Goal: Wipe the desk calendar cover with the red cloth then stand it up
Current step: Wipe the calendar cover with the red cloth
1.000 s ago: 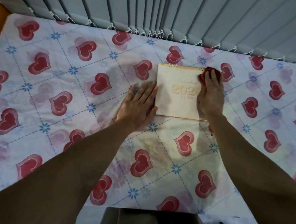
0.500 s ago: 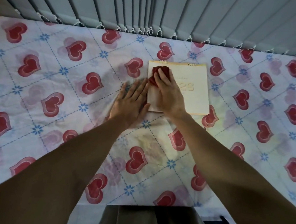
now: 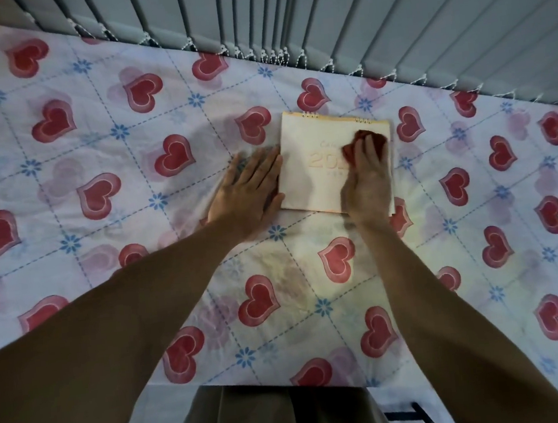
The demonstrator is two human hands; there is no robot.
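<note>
Desk calendar [image 3: 315, 173] flat on heart-print sheet [image 3: 93, 162], near blinds. Right hand [image 3: 367, 181] fingers press red cloth [image 3: 365, 140] onto cover; left hand [image 3: 248, 194] splayed, grasping nothing, beside edge. Risk: soft sheet bunches, calendar skids; later topples when stood.

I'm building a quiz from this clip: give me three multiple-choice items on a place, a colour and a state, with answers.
1. Where does the left hand lie?
A. flat on the bedsheet, against the desk calendar's left edge
B. on the spiral binding
C. in the air

2. What colour is the cloth under the right hand?
A. blue
B. red
C. white

3. How is the calendar?
A. standing
B. lying flat
C. held up

Answers: A, the palm is on the fabric; B, red shows past the fingers; B, the cover faces up.
</note>
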